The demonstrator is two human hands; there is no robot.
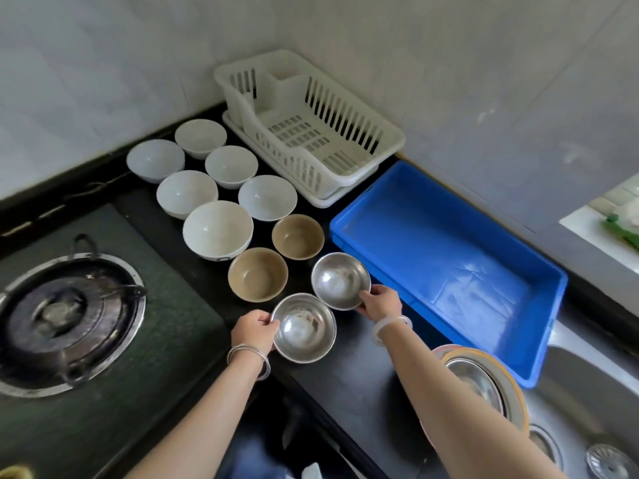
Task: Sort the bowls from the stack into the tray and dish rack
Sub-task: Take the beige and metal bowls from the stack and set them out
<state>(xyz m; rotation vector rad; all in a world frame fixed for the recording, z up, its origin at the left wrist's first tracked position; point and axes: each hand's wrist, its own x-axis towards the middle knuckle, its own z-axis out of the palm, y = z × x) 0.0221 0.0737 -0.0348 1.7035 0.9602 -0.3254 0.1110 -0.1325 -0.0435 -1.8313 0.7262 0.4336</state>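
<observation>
Two steel bowls sit on the black counter. My left hand (254,331) grips the near steel bowl (304,328) by its left rim. My right hand (378,302) holds the far steel bowl (340,280) at its right rim. Behind them stand two brown bowls (257,274) (298,236) and several white bowls (218,229) in two rows. A white dish rack (311,133) stands at the back by the wall, with nothing in it. The blue tray (449,257) lies to the right, also holding nothing.
A gas stove burner (65,316) fills the left side. At the lower right is a steel sink (587,409) with a steel basin (480,385) at its edge. Tiled walls close off the back and right.
</observation>
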